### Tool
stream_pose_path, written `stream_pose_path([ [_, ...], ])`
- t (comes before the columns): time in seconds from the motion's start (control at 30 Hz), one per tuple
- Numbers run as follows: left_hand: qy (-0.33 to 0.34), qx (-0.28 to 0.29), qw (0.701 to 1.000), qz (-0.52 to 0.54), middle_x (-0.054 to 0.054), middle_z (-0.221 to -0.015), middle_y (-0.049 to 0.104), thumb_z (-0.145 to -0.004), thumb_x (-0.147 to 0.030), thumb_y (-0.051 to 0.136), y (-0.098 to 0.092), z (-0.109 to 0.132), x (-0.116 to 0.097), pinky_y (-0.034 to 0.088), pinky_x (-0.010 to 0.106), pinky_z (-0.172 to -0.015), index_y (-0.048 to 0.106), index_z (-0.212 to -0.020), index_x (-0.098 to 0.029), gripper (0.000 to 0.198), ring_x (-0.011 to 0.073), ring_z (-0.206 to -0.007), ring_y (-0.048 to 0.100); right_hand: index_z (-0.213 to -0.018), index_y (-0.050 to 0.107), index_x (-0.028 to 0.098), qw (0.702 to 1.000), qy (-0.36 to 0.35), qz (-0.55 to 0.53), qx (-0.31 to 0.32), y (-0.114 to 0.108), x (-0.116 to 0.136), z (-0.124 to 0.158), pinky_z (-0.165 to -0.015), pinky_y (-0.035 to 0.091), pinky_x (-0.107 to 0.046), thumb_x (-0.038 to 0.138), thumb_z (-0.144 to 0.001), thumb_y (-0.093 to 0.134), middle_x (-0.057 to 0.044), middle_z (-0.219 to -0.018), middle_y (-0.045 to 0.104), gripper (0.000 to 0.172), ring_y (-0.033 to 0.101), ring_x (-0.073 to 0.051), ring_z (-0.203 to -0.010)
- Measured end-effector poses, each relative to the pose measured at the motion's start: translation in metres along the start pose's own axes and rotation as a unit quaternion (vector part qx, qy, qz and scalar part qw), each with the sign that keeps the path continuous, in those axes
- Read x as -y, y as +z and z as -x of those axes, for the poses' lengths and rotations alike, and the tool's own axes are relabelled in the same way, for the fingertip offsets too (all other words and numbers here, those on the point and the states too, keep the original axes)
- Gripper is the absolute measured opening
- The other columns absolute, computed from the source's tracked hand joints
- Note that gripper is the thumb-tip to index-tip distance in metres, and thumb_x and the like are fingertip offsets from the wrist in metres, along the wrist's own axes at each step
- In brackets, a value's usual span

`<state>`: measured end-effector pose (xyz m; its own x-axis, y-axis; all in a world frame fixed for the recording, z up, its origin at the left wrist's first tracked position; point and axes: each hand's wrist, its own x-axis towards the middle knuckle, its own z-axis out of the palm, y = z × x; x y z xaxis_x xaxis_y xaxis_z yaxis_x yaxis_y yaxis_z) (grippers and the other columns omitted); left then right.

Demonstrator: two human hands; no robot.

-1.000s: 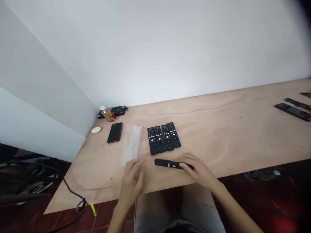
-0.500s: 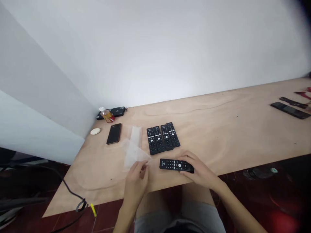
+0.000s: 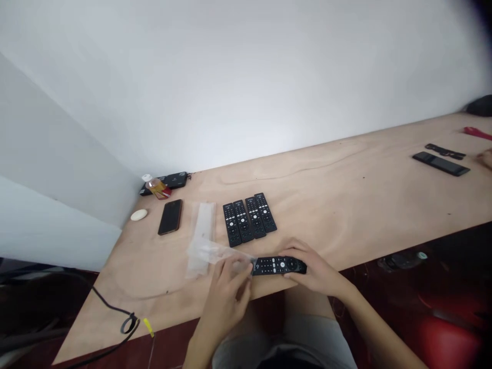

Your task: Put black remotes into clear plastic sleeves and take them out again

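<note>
My right hand (image 3: 309,269) grips the lower end of a black remote control (image 3: 274,265), which lies sideways near the table's front edge. My left hand (image 3: 228,282) pinches a clear plastic sleeve (image 3: 221,251) at the remote's other end. The sleeve's mouth meets that end; how far it reaches over the remote is hard to make out. More translucent sleeves (image 3: 203,225) lie flat just beyond my left hand. Several black remotes (image 3: 243,220) are lined up side by side behind the held one, buttons facing up.
A phone (image 3: 170,217), a round white object (image 3: 139,214), a bottle (image 3: 157,187) and black boxes (image 3: 175,180) occupy the table's left. Far right are a dark flat device (image 3: 441,163), a black strap (image 3: 446,151), a red object (image 3: 476,133) and another person's hand (image 3: 486,158). A cable (image 3: 111,306) hangs at left.
My left hand has brought the plastic sleeve rightward to the end of the remote. My right hand still holds the remote. The view has shifted slightly.
</note>
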<state>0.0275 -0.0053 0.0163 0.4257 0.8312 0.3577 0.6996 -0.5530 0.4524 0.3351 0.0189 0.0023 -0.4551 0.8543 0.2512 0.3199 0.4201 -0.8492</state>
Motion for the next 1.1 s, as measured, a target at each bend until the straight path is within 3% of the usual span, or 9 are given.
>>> stream_pose_path([
  [0.1,0.057,0.037,0.998,-0.012,0.01,-0.152,0.063,-0.103,-0.013,0.064,-0.013,-0.005,0.013,0.051,0.058,-0.115,0.074,-0.128,-0.029,0.032,0.0334,-0.142,0.054,-0.138,0.072,0.031,1.0,-0.004,-0.012,0.013,-0.002,0.0,-0.002,-0.113,0.052,-0.051,0.036,-0.096,0.083,-0.009,-0.134,0.069,0.043,0.061,-0.033,-0.128],
  [0.2,0.079,0.048,0.995,0.025,0.008,-0.136,0.073,-0.101,-0.016,0.069,-0.017,-0.012,0.023,0.053,0.055,-0.116,0.069,-0.134,-0.029,0.036,0.0303,-0.14,0.058,-0.136,0.073,0.031,1.0,-0.003,-0.028,0.014,-0.002,0.002,-0.004,-0.114,0.051,-0.051,0.037,-0.095,0.085,-0.009,-0.135,0.07,0.044,0.062,-0.032,-0.129],
  [0.33,0.053,0.026,0.996,0.066,0.012,-0.136,0.071,-0.097,-0.024,0.078,-0.01,-0.019,0.023,0.059,0.052,-0.11,0.063,-0.147,-0.031,0.052,0.0306,-0.135,0.064,-0.136,0.074,0.032,0.999,-0.002,-0.026,0.02,-0.004,0.006,-0.008,-0.116,0.051,-0.051,0.034,-0.095,0.084,-0.008,-0.134,0.071,0.043,0.063,-0.031,-0.129],
  [0.6,0.011,0.032,0.988,0.151,0.012,-0.132,0.073,-0.095,-0.031,0.083,0.035,-0.031,0.005,0.059,0.054,-0.109,0.063,-0.147,-0.03,0.056,0.0319,-0.128,0.068,-0.14,0.073,0.034,0.998,-0.029,0.003,0.06,0.008,0.012,-0.028,-0.122,0.046,-0.05,0.024,-0.091,0.086,-0.005,-0.137,0.072,0.051,0.059,-0.03,-0.136],
  [0.77,-0.006,0.058,0.993,0.1,0.012,-0.141,0.069,-0.085,-0.036,0.092,0.018,-0.033,0.011,0.055,0.058,-0.112,0.056,-0.154,-0.031,0.078,0.0355,-0.133,0.063,-0.152,0.062,0.034,0.999,0.003,0.04,-0.003,-0.004,0.001,-0.013,-0.127,0.041,-0.054,0.036,-0.088,0.091,-0.009,-0.153,0.06,0.07,0.049,-0.033,-0.147],
  [0.83,-0.01,0.072,0.994,0.082,0.012,-0.142,0.069,-0.086,-0.032,0.091,0.008,-0.028,0.017,0.055,0.058,-0.111,0.055,-0.154,-0.031,0.077,0.0352,-0.133,0.063,-0.152,0.062,0.033,0.997,0.035,0.061,-0.04,-0.012,-0.006,0.0,-0.126,0.041,-0.057,0.039,-0.093,0.086,-0.011,-0.152,0.06,0.064,0.05,-0.034,-0.146],
  [0.93,-0.009,0.075,0.995,0.07,0.011,-0.139,0.07,-0.092,-0.027,0.084,0.005,-0.022,0.021,0.056,0.057,-0.111,0.057,-0.15,-0.03,0.064,0.0342,-0.132,0.066,-0.152,0.061,0.031,0.994,0.07,0.045,-0.07,-0.013,-0.008,0.016,-0.117,0.052,-0.055,0.038,-0.105,0.07,-0.011,-0.134,0.07,0.048,0.064,-0.031,-0.127],
  [1.0,-0.008,0.068,0.995,0.067,0.012,-0.14,0.07,-0.094,-0.024,0.08,0.013,-0.022,0.017,0.056,0.058,-0.112,0.058,-0.15,-0.03,0.06,0.0342,-0.132,0.066,-0.152,0.061,0.03,0.994,0.075,0.009,-0.078,-0.002,-0.003,0.018,-0.115,0.055,-0.055,0.038,-0.11,0.061,-0.011,-0.132,0.073,0.043,0.068,-0.03,-0.123],
  [1.1,0.009,0.077,0.994,0.081,0.012,-0.148,0.067,-0.094,-0.02,0.079,0.031,-0.031,0.003,0.054,0.058,-0.116,0.052,-0.157,-0.031,0.069,0.0339,-0.138,0.065,-0.15,0.064,0.03,0.993,0.081,-0.04,-0.082,0.022,0.007,0.01,-0.122,0.049,-0.056,0.039,-0.113,0.054,-0.011,-0.148,0.07,0.04,0.064,-0.032,-0.137],
])
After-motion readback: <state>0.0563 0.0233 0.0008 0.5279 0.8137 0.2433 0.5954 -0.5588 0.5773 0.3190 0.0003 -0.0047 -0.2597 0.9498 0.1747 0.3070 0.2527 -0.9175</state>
